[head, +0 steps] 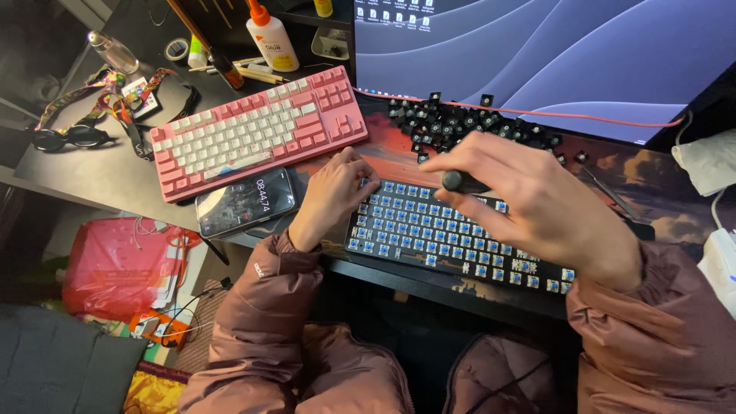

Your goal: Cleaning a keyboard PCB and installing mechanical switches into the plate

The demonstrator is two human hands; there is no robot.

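A black keyboard [429,234] with its keycaps off and blue switches showing lies at the desk's front edge. My left hand [333,192] rests on its left end, fingers curled against the top corner. My right hand [537,203] hovers over the middle of the board and grips a black handled tool [462,182] that points left. A heap of loose black keycaps [460,126] lies just behind the keyboard, under the monitor.
A pink and white keyboard [257,130] lies angled at the back left, a phone [245,203] in front of it. A glue bottle [272,38], sunglasses [65,136] and lanyards [126,96] are further left. The monitor [552,54] stands behind. A red cable [583,116] crosses the desk mat.
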